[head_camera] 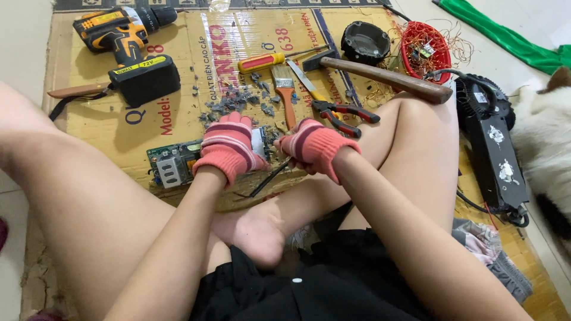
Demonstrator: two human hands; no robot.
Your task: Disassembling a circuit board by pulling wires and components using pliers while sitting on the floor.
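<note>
The left hand (229, 148) covered the middle of the green circuit board (172, 163), so the parts under its grip could not be told. The thin dark tool (270, 176) vanished into the right hand (312, 147), its handle hidden. The animal (544, 137) was cut off by the right edge. The grey scraps (235, 104) on the cardboard (95, 119) were too small to identify.

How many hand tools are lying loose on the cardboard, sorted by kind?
Cordless drill: 1
Screwdriver: 1
Paintbrush: 1
Hammer: 1
Pliers: 1
Total: 5
</note>
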